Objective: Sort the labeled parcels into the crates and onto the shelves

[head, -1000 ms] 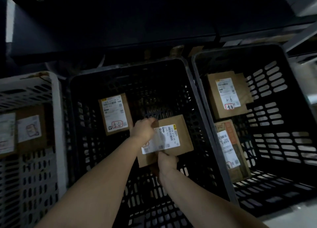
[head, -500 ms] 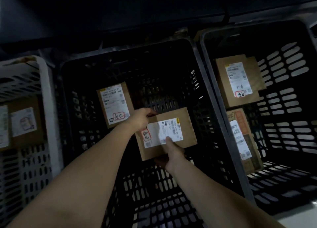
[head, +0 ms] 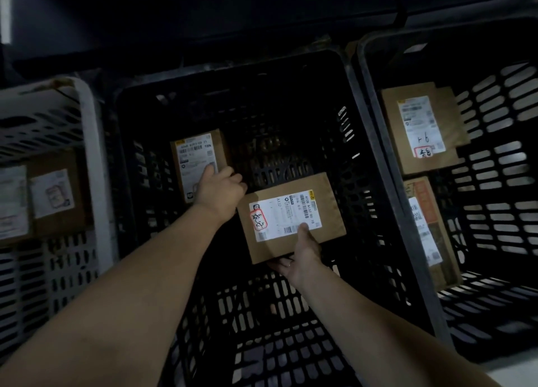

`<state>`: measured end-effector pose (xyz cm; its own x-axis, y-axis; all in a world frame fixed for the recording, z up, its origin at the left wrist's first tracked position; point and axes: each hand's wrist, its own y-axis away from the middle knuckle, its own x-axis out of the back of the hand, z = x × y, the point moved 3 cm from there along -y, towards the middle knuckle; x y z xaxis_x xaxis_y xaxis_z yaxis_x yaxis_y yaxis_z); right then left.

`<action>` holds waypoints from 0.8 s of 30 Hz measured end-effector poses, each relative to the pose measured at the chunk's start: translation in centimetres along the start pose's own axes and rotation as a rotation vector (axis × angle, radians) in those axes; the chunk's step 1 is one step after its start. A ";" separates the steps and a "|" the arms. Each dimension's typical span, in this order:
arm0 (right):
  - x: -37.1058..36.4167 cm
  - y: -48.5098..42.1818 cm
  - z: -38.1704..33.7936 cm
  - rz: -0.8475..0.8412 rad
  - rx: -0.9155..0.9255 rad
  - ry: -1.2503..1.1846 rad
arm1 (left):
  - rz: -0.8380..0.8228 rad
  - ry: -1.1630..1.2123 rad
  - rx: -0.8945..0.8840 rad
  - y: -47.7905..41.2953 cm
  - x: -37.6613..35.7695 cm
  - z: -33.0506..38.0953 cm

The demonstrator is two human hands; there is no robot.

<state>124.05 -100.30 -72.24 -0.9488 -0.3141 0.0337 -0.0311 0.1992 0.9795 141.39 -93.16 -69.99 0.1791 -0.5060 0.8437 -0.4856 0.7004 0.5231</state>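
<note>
I hold a brown parcel (head: pixel 291 214) over the middle black crate (head: pixel 291 343). Its white label faces up and carries a red-ringed handwritten mark. My right hand (head: pixel 302 252) grips the near edge, thumb on the label and fingers underneath. My left hand (head: pixel 221 188) is curled at the parcel's far-left corner and partly covers a second labeled parcel (head: pixel 195 153), which leans against the crate's left side.
A black crate (head: pixel 509 182) on the right holds two labeled parcels (head: pixel 419 130) (head: pixel 428 229). A white crate (head: pixel 90 153) on the left holds a brown parcel (head: pixel 52 194). A dark shelf edge runs above the crates.
The parcel has gone lower into the middle crate and a little to the right. My left hand slid from its top edge out to the far-left corner.
</note>
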 end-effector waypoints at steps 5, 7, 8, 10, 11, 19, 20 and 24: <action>0.1 -0.2 0.3 -0.035 -0.014 -0.033 | 0.009 -0.036 0.071 -0.4 -0.2 0.8; 0.1 -0.2 0.4 -0.054 -0.015 -0.054 | 0.035 -0.016 0.081 -0.6 -0.5 0.5; 0.1 -0.1 0.4 -0.062 -0.017 -0.060 | 0.049 -0.003 0.080 -0.6 -0.6 0.4; -0.1 0.3 0.8 -0.076 -0.010 -0.060 | 0.116 0.011 0.082 -0.5 -0.9 0.1; -0.3 0.5 1.0 -0.074 -0.002 -0.060 | 0.143 0.011 0.084 -0.6 -1.0 -0.1; -0.4 0.7 2.0 -0.038 0.032 -0.117 | 0.173 0.072 0.076 -1.4 -1.5 -0.6; -0.4 0.7 2.0 -0.038 0.031 -0.127 | 0.148 0.171 0.087 -1.6 -2.1 -0.9; -0.6 1.1 1.7 -0.021 0.031 -0.146 | 0.016 0.532 0.179 -2.2 -3.4 -2.0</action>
<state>124.05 -98.28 -71.49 -0.9834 -0.1804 -0.0186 -0.0592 0.2227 0.9731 143.57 -91.96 -73.82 0.5547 -0.1396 0.8203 -0.6215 0.5859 0.5200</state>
